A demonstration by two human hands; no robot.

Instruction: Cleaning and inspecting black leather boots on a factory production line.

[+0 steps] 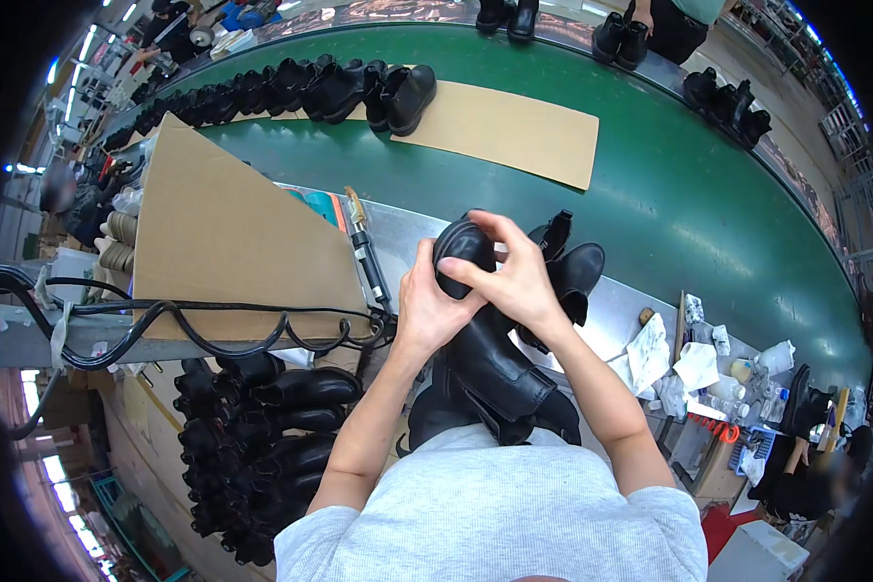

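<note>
I hold a black ankle boot (490, 364) upright against my body, toe up. My left hand (433, 306) grips the boot from the left side below the toe. My right hand (514, 276) wraps over the rounded toe cap (461, 247) from the right, fingers spread across it. A second black boot (572, 276) stands just behind, on the metal bench (606, 310).
A green conveyor belt (689, 204) curves past, carrying a brown cardboard sheet (514, 126) and rows of black boots (291, 89). A tilted cardboard panel (228, 238) and black hoses (175, 315) lie left. Several black boots (262, 436) pile at lower left. Rags and bottles (708, 364) sit right.
</note>
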